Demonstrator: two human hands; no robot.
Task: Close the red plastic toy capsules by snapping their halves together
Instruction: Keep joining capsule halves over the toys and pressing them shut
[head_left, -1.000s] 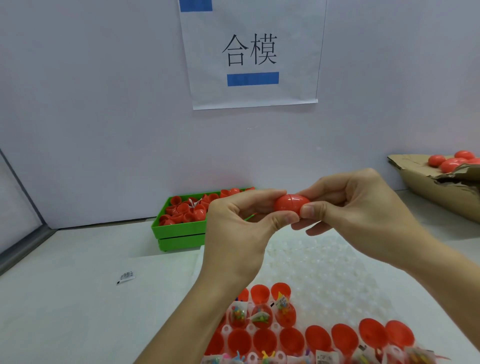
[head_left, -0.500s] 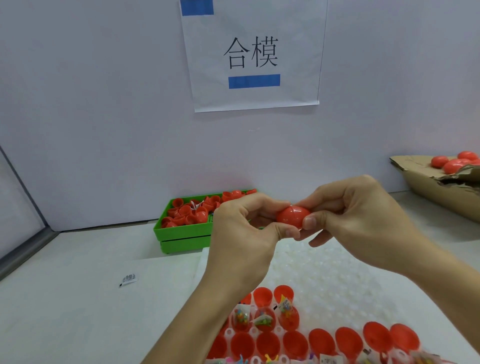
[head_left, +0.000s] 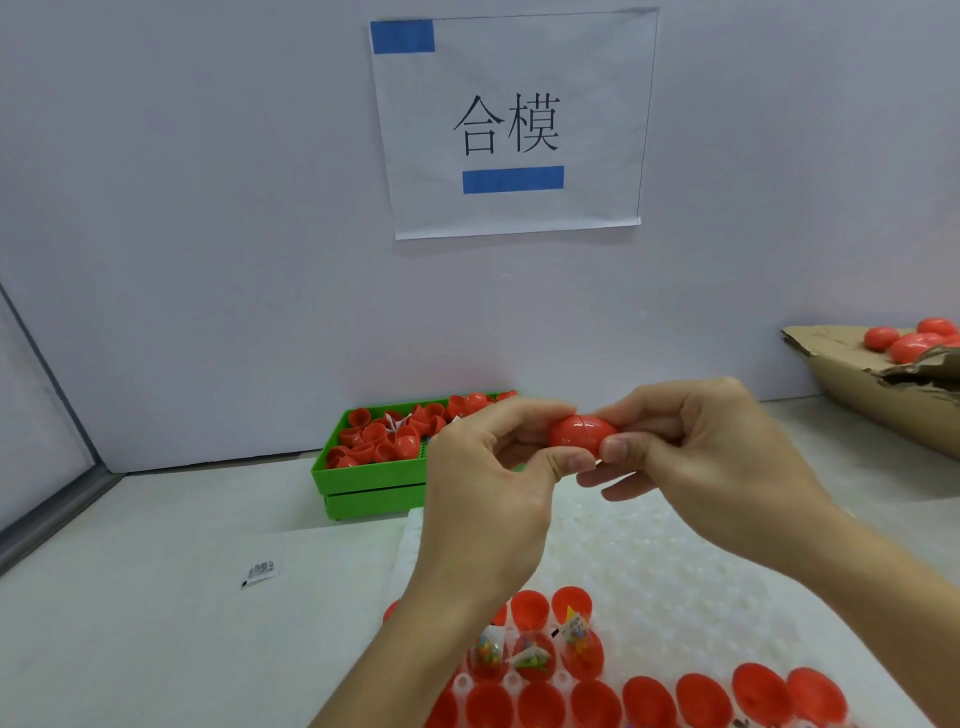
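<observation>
White tabletop (head_left: 156, 597) — pale lavender wall (head_left: 208, 260)

Pale lilac wall (head_left: 208, 208) with paper sign (head_left: 511, 124) above white tabletop (head_left: 156, 597)

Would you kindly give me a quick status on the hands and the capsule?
Left hand and right hand both pinching one red capsule. Halves together, seam showing. Held above the white tray; nothing in the way.
</observation>
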